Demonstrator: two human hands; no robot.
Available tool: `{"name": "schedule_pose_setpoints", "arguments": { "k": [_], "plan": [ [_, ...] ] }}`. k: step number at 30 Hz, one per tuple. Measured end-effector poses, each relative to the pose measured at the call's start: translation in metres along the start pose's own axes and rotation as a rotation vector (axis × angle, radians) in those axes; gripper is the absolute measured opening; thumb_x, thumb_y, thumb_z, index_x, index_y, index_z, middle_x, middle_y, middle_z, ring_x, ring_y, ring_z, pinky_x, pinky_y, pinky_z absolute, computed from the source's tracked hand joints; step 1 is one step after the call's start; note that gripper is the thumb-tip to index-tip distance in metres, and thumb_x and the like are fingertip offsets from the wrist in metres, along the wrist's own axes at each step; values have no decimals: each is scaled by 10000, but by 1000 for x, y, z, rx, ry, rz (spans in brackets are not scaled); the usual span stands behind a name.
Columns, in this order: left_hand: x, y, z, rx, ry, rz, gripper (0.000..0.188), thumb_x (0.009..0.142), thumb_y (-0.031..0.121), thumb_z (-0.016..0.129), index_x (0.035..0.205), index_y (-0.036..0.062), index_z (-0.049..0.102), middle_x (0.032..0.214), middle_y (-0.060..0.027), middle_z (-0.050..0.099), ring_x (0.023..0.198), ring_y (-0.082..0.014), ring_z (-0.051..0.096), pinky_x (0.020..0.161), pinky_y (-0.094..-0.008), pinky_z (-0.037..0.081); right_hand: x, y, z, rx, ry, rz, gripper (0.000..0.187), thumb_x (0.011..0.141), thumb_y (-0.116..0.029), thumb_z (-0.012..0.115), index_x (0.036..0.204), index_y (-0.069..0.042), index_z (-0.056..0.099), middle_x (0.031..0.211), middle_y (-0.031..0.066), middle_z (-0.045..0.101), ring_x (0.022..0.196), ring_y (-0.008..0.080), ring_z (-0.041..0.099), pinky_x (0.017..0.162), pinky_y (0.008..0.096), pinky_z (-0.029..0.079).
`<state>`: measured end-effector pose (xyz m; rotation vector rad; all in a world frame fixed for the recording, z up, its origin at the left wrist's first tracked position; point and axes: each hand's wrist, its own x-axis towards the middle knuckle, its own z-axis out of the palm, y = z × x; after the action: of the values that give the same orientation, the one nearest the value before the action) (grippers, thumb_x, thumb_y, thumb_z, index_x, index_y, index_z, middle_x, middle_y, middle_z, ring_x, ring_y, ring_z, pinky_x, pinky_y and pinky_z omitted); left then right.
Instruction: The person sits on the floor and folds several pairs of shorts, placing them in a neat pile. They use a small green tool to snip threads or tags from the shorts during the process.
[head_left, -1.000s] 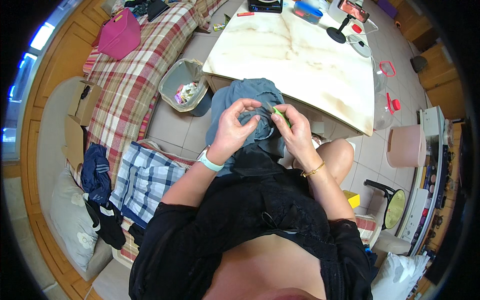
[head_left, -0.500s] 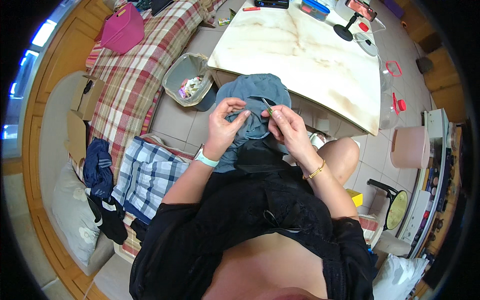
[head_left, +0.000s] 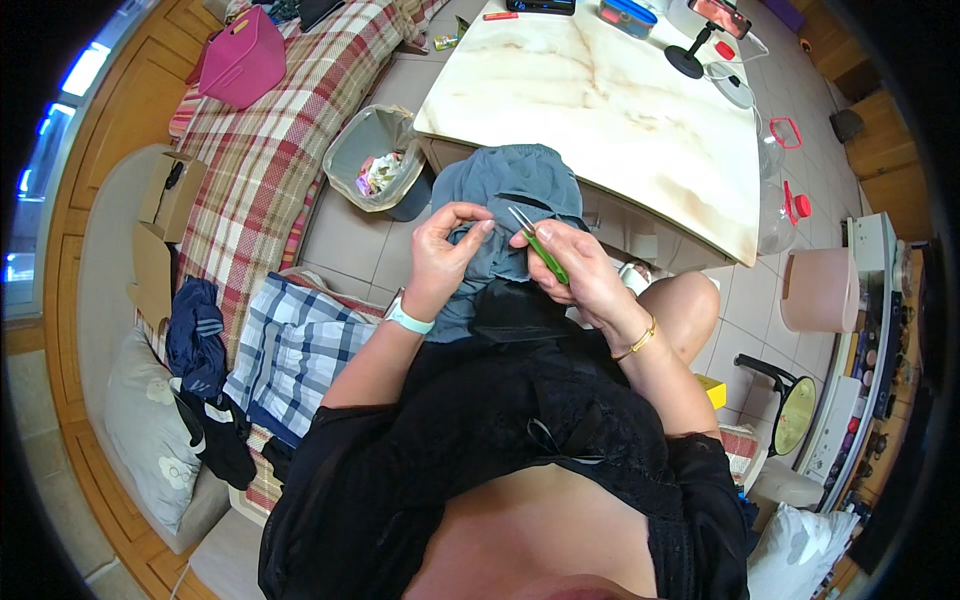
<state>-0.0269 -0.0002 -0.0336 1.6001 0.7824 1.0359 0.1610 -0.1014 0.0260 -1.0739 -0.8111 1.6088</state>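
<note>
A grey-blue cloth garment (head_left: 520, 172) lies bunched over my lap, beside the table's near edge. My right hand (head_left: 580, 262) is closed around green-handled thread snips (head_left: 546, 255), whose two thin metal blades point up and to the left, slightly apart, over the cloth. To the left of the blades, my left hand (head_left: 447, 250) pinches with thumb and forefinger above the garment. Whatever is between those fingertips is too small to make out. A black piece of cloth (head_left: 515, 312) lies below the garment, against my black top.
Ahead stands a marble-topped table (head_left: 590, 120) with a phone on a stand (head_left: 690, 55). A lined bin (head_left: 345, 150) is left of it. Folded checked cloth (head_left: 300, 345) and a navy garment (head_left: 196, 335) lie on the left seat. Plastic bottles (head_left: 775, 215) stand at right.
The snips have turned in my right hand, so their green handle and both blades now show. My left hand keeps its pinch, almost unmoved.
</note>
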Motion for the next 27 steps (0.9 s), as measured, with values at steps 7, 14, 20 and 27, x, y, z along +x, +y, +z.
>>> {"name": "schedule_pose_setpoints", "arguments": {
  "k": [7, 14, 20, 27],
  "plan": [
    [-6, -2, -2, 2, 10, 14, 104, 918, 11, 709, 1000, -39, 672, 1061, -102, 720, 987, -144, 658, 917, -283, 511, 4, 5, 4, 102, -23, 202, 377, 1107, -326, 422, 1144, -20, 639, 619, -47, 431, 448, 22, 277, 394, 195, 210],
    [-6, 11, -1, 356, 153, 314, 94, 823, 11, 758, 883, 19, 686, 1122, -120, 644, 1052, -270, 612, 920, -382, 488, 10, 12, 12, -15, 39, 228, 378, 1093, -350, 461, 1123, -23, 649, 614, -57, 440, 438, 14, 287, 386, 193, 211],
    [-11, 9, -5, 564, 208, 436, 130, 774, 14, 775, 867, 36, 687, 1090, -107, 607, 987, -292, 575, 857, -397, 457, 15, 17, 12, -77, 47, 223, 379, 1090, -353, 466, 1111, -25, 654, 610, -60, 444, 433, 14, 292, 384, 195, 216],
    [-16, 5, -4, 477, 194, 367, 112, 792, 12, 764, 856, 26, 674, 1026, -109, 628, 975, -285, 599, 853, -393, 473, 20, 21, 11, -55, 39, 249, 380, 1087, -351, 473, 1092, -19, 659, 609, -66, 439, 433, 15, 297, 385, 197, 209]
  ]
}}
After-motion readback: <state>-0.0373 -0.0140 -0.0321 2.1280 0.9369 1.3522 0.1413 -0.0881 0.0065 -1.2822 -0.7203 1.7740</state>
